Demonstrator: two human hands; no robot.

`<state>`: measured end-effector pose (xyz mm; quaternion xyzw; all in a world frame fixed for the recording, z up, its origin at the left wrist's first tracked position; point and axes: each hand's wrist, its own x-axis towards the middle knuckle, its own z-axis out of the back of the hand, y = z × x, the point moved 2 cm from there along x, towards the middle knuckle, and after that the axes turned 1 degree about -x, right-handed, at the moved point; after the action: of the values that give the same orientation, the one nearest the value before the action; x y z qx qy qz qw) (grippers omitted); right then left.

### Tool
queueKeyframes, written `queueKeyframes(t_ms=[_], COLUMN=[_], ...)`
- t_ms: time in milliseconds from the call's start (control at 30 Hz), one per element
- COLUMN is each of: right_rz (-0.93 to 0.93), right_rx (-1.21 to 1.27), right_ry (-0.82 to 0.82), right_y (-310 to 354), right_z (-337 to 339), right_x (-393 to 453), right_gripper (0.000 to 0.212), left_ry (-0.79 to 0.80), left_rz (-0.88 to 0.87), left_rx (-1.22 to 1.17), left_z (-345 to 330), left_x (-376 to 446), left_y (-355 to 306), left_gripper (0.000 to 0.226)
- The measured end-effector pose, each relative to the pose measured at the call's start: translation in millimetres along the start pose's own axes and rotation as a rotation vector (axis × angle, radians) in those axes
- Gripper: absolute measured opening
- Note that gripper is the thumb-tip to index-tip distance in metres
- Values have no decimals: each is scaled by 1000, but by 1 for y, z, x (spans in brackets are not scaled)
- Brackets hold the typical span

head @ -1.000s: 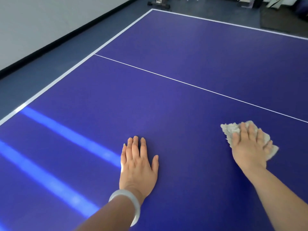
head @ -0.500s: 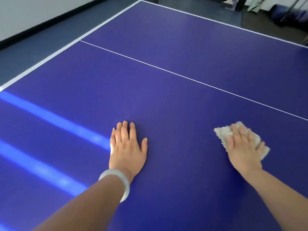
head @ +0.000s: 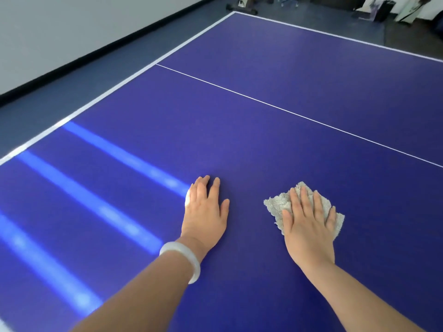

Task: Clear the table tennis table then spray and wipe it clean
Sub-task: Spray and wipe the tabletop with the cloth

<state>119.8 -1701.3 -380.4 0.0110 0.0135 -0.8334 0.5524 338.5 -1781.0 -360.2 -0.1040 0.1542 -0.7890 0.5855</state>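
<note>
The blue table tennis table (head: 263, 111) fills most of the frame, its white border line running from the left edge up to the top centre and a thin white centre line crossing diagonally from upper middle to the right edge. In the lower centre of the frame the left hand (head: 205, 213) is laid flat on the table top, palm down, with its fingers straight and close together and nothing held; a pale bangle (head: 183, 256) is worn on its wrist. Just to the right of it, in the lower right of centre, the right hand (head: 309, 226) is pressed palm down on a crumpled grey cloth (head: 279, 203), with the fingers stretched out straight across it rather than curled around it. The cloth lies on the table surface beneath that hand, its fluffy edges showing to the left of the thumb and past the fingertips to the right. The two hands are set near each other but apart. Three bright bands of reflected light (head: 96, 202) are seen across the table top in the lower left of the frame. A grey floor (head: 79, 85) and a pale wall with a dark skirting are seen in the upper left, and blurred furniture is seen along the top edge.
</note>
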Motion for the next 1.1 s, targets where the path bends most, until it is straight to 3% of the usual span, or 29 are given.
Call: queueKeyframes(t_ms=[200, 367, 600, 667, 733, 800, 867, 1000, 1033, 1100], right_rz=[-49, -180, 118, 290, 496, 559, 371, -261, -315, -187], right_rx=[20, 70, 95, 69, 33, -2, -1, 93, 101, 63], right_ry=[51, 84, 134, 123, 80, 59, 47, 103, 98, 63], right_y=[5, 50, 183, 216, 223, 198, 147, 65, 70, 102], right_z=[8, 15, 18, 15, 12, 10, 6, 10, 11, 11], right_x=[-3, 3, 67, 60, 37, 16, 5, -34, -51, -88], right_gripper=[66, 63, 54, 53, 53, 52, 53, 63, 65, 60], left_ry=[-65, -32, -34, -31, -35, -46, -47, -27, -20, -12], left_rz=[206, 259, 259, 256, 249, 244, 240, 233, 230, 225], left_rx=[217, 256, 244, 241, 235, 226, 228, 231, 234, 235], left_z=[14, 12, 13, 14, 14, 13, 12, 11, 10, 10], left_x=[-101, -109, -108, -108, -109, -109, -109, -108, -109, -110], left_y=[50, 59, 60, 59, 61, 63, 64, 64, 64, 66], left_gripper=[70, 74, 73, 73, 72, 72, 73, 76, 76, 77])
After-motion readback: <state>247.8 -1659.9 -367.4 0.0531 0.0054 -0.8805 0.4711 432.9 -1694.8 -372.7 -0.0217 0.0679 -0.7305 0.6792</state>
